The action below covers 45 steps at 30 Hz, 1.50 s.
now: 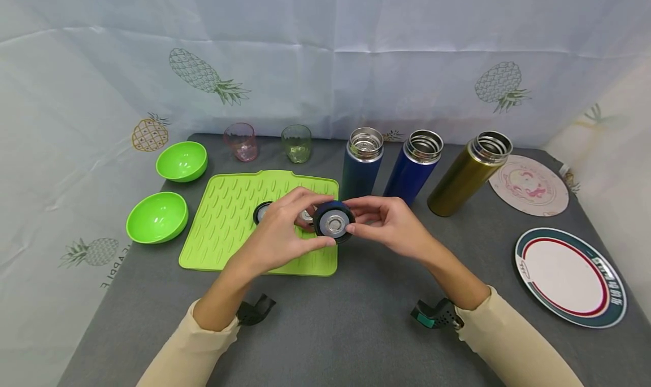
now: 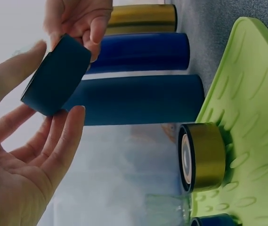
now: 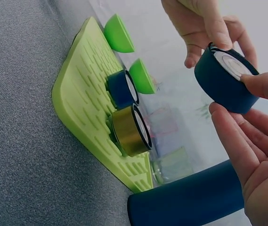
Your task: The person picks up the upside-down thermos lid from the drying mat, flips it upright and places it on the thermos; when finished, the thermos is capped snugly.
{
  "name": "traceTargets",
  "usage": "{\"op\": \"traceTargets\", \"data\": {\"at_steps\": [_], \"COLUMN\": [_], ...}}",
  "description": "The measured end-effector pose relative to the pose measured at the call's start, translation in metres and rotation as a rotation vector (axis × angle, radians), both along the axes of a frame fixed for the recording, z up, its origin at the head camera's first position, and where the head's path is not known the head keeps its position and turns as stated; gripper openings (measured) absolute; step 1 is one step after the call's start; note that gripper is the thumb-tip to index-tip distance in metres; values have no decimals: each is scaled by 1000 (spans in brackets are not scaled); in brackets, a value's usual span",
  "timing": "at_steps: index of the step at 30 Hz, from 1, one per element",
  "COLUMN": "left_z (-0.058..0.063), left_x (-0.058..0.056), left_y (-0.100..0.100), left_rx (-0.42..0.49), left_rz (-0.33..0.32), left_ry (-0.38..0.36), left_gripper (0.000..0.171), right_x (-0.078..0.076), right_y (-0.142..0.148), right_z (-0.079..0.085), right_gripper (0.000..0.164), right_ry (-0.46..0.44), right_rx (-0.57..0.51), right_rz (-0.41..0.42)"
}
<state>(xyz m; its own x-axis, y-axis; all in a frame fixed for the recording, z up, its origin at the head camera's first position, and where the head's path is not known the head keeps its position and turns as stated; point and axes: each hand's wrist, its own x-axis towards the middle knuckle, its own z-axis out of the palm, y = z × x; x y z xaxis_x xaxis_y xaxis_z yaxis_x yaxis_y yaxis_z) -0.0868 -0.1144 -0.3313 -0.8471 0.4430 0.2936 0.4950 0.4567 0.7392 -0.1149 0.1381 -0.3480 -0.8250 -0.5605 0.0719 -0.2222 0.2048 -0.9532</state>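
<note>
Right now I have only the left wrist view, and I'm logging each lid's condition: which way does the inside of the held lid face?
Observer: The teal lid turns its silvery inside toward the head camera.
Operator: The bottles' tops are hidden from me. Are they capped?
Observer: No, the teal bottle, blue bottle and gold bottle all have open mouths.
Operator: Anything nearer the table's right edge?
Observer: Yes, a plate with a red ring lies there.
</note>
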Motion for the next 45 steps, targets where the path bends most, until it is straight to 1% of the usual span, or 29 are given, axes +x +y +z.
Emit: {"op": "traceTargets", "data": {"at_steps": [5,15,19,31,38,45], "left_z": [2,3,3,5,5,4], "left_x": [-1,-2,-2,-2,0,0], "left_y": [-1,-3,-3,-2,-1,0], "left_rx": [13,20,25,69,91,104], "left_rz": [9,9,7,9,8,8], "left_ry": [9,-2,5,20,36,58], "left_gripper": [54,44,39,35,33,32], "right_x": [0,1,2,2,2,1], "right_y": [1,2,2,2,1,1], "right_z": [0,3,4,5,5,3], "right_gripper": [42,41,42,42,42,44], "right_ry": [7,18,32,54,30,-23], "right_rx": [2,-13,-25,-32,-21,-61], "right_rz": [-10,-1,5,-8,-19,9]}}
